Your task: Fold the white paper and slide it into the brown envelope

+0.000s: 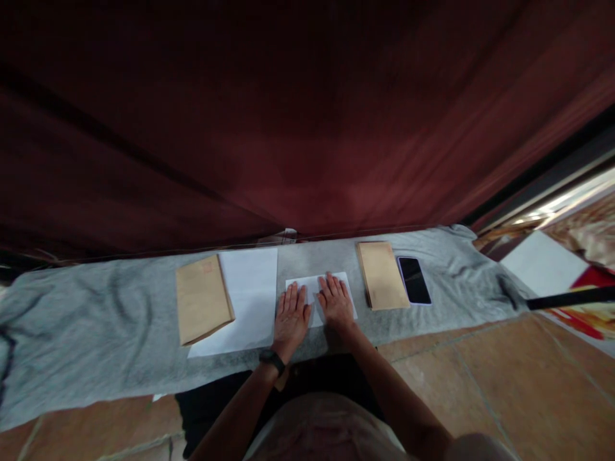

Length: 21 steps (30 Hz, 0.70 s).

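White paper (344, 285) is lying mid-cloth (96, 320), and the person is pressing it with left hand (291, 318) and right hand (335, 302), both flat, fingers extended, side by side. Left envelope (202, 307) is overlapping a sheet (253, 282); right envelope (383, 275) is lying beside a phone (414, 280).

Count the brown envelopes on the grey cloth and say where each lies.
2. One envelope lies left of the left hand, on a white sheet; the other envelope lies right of the right hand, beside the phone. More may be stacked under either.
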{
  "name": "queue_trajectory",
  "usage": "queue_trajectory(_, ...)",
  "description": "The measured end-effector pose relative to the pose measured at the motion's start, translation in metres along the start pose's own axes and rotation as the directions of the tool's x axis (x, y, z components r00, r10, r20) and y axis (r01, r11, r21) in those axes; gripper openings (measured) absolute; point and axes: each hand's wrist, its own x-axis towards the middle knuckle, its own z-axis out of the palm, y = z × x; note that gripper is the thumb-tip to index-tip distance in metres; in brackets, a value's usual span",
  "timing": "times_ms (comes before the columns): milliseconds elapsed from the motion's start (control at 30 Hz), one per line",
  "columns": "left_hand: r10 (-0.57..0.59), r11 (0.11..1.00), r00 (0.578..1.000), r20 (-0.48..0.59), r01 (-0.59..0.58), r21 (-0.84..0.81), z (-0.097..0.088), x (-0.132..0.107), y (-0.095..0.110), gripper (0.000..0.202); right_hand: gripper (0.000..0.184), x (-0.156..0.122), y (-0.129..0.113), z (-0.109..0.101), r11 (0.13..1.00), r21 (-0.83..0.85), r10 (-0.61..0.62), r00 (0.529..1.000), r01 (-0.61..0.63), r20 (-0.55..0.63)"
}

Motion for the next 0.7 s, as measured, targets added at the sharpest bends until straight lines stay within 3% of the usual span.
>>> queue_trajectory(200, -0.008, 1.0, 1.0, -0.003, 0.008, -0.02, -0.001, -0.001, 0.001, 0.058, 0.057, -0.003, 0.031, -0.003, 0.996, -0.059, 0.069, 0.996, -0.072, -0.065)
queue_trajectory(433, -0.023, 1.0, 1.0, 0.012, 0.023, -0.013, -0.006, 0.0, 0.007, 0.06, 0.057, -0.006, 0.038, -0.004, 0.993, -0.079, 0.075, 0.994, -0.082, -0.082)
queue_trajectory(500, 0.019, 1.0, 0.999, 0.026, -0.019, -0.019, -0.006, -0.005, 0.016, 0.06, 0.058, -0.006, 0.038, -0.003, 0.994, -0.072, 0.076, 0.994, -0.082, -0.081)
queue_trajectory(633, 0.219, 0.974, 0.972, 0.087, -0.214, -0.069, -0.002, -0.024, 0.041, 0.061, 0.059, -0.006, 0.038, -0.003, 0.995, -0.066, 0.071, 0.995, -0.076, -0.064)
queue_trajectory(700, 0.219, 0.975, 0.971, 0.096, -0.213, -0.069, -0.001, -0.033, 0.048, 0.062, 0.059, -0.006, 0.038, -0.003, 0.994, -0.072, 0.079, 0.995, -0.084, -0.063)
